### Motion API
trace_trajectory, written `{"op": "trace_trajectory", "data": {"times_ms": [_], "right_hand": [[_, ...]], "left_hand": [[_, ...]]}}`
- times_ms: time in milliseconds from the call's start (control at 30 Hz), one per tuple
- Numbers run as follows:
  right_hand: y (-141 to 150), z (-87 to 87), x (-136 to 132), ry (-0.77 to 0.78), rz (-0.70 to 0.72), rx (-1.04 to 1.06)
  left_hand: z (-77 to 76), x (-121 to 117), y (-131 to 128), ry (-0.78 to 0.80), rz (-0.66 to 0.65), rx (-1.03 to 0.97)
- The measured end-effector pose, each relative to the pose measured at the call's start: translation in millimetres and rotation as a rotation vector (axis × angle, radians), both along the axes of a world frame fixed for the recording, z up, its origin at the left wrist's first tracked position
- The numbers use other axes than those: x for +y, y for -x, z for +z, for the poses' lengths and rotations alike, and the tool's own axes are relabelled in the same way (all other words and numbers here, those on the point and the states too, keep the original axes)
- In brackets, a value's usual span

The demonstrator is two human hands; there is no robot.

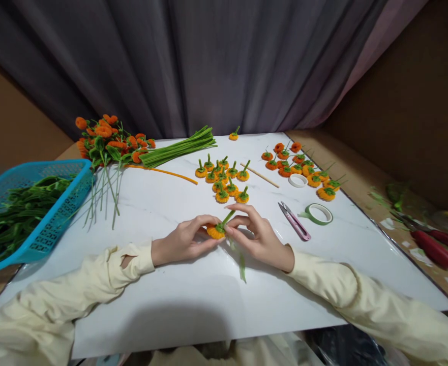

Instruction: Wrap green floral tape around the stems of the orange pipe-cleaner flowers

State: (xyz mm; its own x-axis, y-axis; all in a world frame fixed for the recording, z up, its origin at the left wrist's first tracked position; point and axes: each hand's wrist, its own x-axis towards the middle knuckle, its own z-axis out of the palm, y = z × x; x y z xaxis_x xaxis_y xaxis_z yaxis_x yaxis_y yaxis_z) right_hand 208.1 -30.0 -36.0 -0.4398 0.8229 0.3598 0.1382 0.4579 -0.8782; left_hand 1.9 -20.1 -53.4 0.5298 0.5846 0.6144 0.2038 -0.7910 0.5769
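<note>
Between my hands, above the white tabletop, is a fuzzy yellow-orange pipe-cleaner flower (215, 232) with a green stem tilted up to the right. My left hand (187, 238) is closed on the flower head from the left. My right hand (260, 235) pinches a strip of green floral tape (242, 267) at the stem's base, and the tape's loose end hangs below the fingers. Just beyond the hands stands a group of similar yellow flowers (222, 195), heads down with short green stems up.
A blue basket (56, 216) of green leaves stands left. Behind it lie orange flowers (103, 132) and green pipe cleaners (181, 147). To the right are pink thread snips (295, 222), a green tape roll (319, 214), a white ring (297, 180), a wooden stick (261, 176) and red-handled pliers (435, 249).
</note>
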Motion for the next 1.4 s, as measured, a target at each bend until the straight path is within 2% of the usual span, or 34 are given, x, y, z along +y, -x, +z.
{"op": "trace_trajectory", "data": {"times_ms": [133, 267, 400, 500, 767, 933, 1033, 1233, 1400], "right_hand": [[2.7, -2.1, 2.9, 0.191, 0.044, 0.098], [2.7, -3.0, 6.0, 0.349, 0.023, 0.18], [1.2, 0.2, 6.3, 0.254, -0.018, 0.092], [1.9, 2.7, 5.5, 0.163, -0.052, 0.058], [3.2, 0.7, 6.3, 0.093, -0.049, 0.045], [3.4, -1.6, 4.3, 0.14, -0.117, 0.049], [3.8, -1.3, 3.8, 0.183, -0.108, 0.047], [4.2, 1.6, 5.1, 0.116, -0.122, -0.009], [4.7, 1.5, 5.5, 0.135, -0.092, -0.002]], "left_hand": [[2.7, 0.6, -1.0, -0.023, 0.001, 0.021], [2.8, 1.9, -0.1, -0.027, 0.029, 0.04], [1.2, 3.0, 2.1, -0.043, 0.087, 0.073], [1.1, 4.1, 2.6, -0.079, 0.083, 0.097], [2.6, 6.1, 2.1, -0.094, 0.051, 0.103], [0.9, 5.7, 3.3, -0.103, 0.054, 0.128], [-0.5, 5.7, 3.8, -0.088, 0.054, 0.131], [-2.5, 6.5, 4.4, -0.103, 0.026, 0.124], [-3.1, 6.0, 4.9, -0.132, 0.029, 0.124]]}}
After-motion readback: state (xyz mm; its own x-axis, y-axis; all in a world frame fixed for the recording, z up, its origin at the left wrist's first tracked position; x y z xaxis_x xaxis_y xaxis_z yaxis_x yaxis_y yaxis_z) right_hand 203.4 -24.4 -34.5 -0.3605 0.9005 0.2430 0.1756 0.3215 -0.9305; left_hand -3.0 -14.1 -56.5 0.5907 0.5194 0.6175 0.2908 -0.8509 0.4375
